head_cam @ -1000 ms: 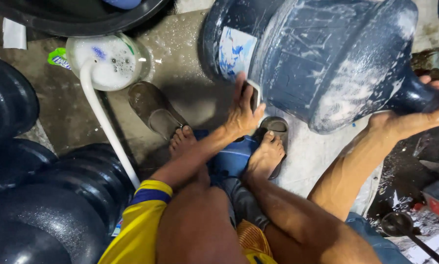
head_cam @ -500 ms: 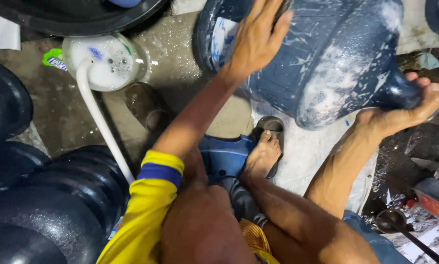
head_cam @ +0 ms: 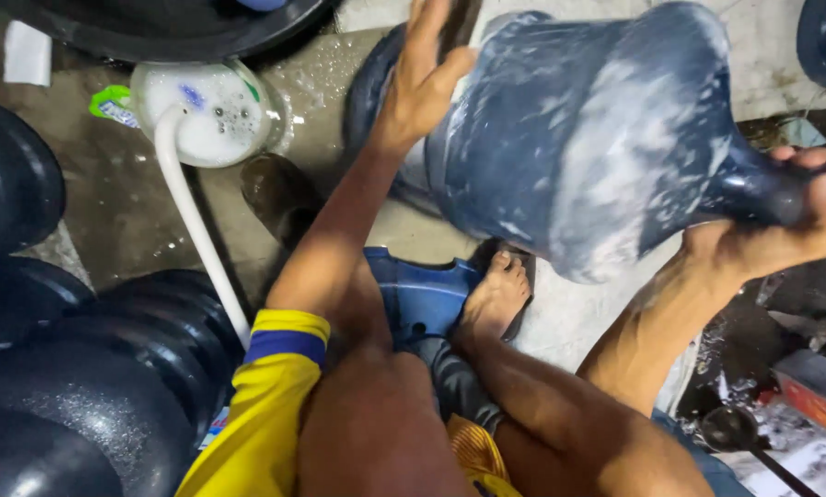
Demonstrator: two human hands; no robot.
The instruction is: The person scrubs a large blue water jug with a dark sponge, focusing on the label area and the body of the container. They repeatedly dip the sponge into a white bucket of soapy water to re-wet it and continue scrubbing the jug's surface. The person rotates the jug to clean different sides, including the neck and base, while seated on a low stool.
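The big water jug point(head_cam: 597, 147) lies tilted on its side at the far right, neck pointing right. To its left on the floor point(head_cam: 109, 212) sits a tub of suds point(head_cam: 212, 112), a hose point(head_cam: 196, 230) running from it toward the stacked jugs point(head_cam: 72, 368) at near left.

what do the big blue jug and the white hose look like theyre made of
The big blue jug looks like translucent hard plastic: glossy, with light showing through beneath soapy streaks. The white hose looks like smooth flexible plastic or rubber, judging by its even bend.
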